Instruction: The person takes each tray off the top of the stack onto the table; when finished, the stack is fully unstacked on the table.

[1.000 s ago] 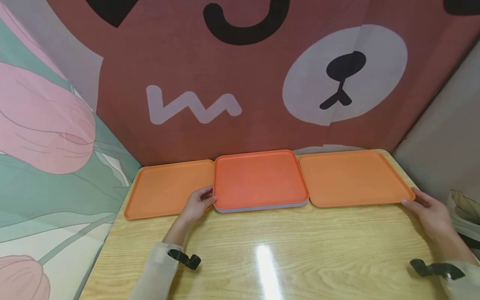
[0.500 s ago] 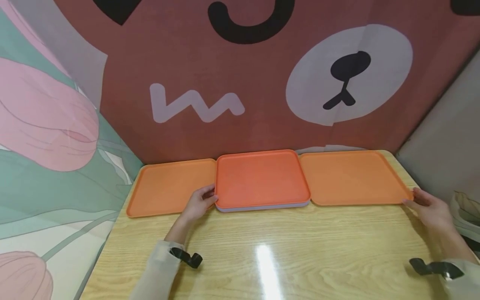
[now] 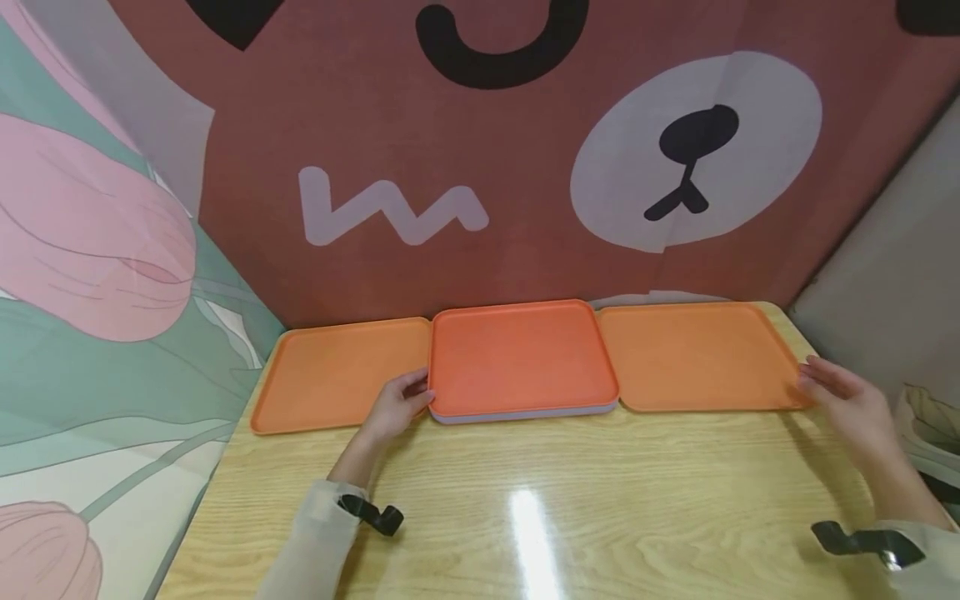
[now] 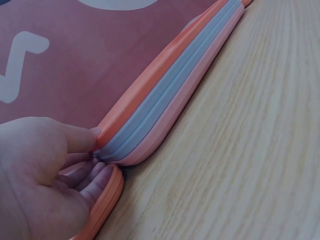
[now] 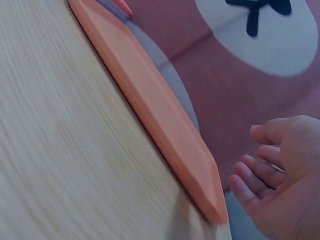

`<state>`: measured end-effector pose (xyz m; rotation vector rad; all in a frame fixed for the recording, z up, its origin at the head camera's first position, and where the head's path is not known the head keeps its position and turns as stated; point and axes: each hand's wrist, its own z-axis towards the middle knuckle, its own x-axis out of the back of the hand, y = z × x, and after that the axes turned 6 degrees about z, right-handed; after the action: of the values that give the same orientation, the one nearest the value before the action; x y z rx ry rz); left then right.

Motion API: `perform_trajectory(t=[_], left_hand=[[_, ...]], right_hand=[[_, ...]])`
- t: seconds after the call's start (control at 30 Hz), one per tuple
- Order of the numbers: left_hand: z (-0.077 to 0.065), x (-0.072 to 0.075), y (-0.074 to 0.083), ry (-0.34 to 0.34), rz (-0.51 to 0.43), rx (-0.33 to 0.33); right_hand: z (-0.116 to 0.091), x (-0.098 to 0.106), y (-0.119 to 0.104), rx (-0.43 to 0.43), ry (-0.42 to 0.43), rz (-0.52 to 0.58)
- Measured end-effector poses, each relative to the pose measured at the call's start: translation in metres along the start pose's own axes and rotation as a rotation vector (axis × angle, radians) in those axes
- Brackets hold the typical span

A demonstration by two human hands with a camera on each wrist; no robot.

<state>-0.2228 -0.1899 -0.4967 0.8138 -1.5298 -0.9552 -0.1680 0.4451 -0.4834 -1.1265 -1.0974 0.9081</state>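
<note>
Along the counter [image 3: 637,492], the left hand [image 3: 392,410] pinches the tray stack's [image 3: 523,360] corner; the right hand [image 3: 858,415], relaxed and empty, should nudge the rightmost orange tray [image 3: 697,358] squarely, without tilting.

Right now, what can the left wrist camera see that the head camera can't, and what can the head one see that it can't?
Only the left wrist view shows the pink layer at the bottom of the tray stack.

Only the head view shows the right hand and the big pink flower on the wall cloth.

Both show the left hand at the stack's corner, the red-orange top tray and the wooden table.
</note>
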Motion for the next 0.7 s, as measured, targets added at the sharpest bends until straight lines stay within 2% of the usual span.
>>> perform_trajectory(t=[0.13, 0.5, 0.7], left_hand=[[-0.001, 0.0, 0.0, -0.005, -0.007, 0.0], [0.001, 0.0, 0.001, 0.001, -0.014, 0.029], [0.001, -0.001, 0.001, 0.001, -0.023, 0.033]], right_hand=[[0.001, -0.021, -0.009, 0.06, -0.078, 0.067], [0.003, -0.093, -0.026, 0.147, -0.23, 0.044], [0.002, -0.131, -0.03, 0.15, -0.286, 0.075]])
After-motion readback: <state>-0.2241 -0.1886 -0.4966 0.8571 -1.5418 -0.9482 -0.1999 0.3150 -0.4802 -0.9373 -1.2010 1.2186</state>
